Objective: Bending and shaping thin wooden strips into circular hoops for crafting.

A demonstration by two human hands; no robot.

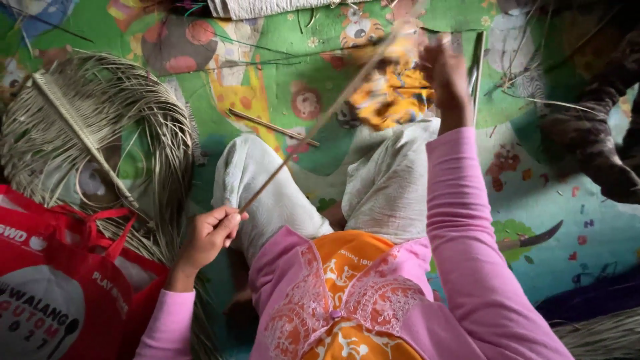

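Observation:
I sit on a colourful cartoon floor mat [280, 73] in a pink and orange top and pale trousers. My left hand [210, 235] pinches the near end of a long thin palm midrib stick [313, 127]. The stick slants up and to the right. My right hand [445, 72], blurred, is raised at the far end of the stick and seems to grip it there. A yellow patterned cloth [393, 93] lies just under that hand, over my knee.
A curled heap of dried palm fronds [93, 127] lies at the left, and a red bag [60, 280] sits below it. A loose stick [270, 125] rests on the mat. A knife [533, 237] lies at the right. Another person's dark-clothed limb [593, 147] is at the far right.

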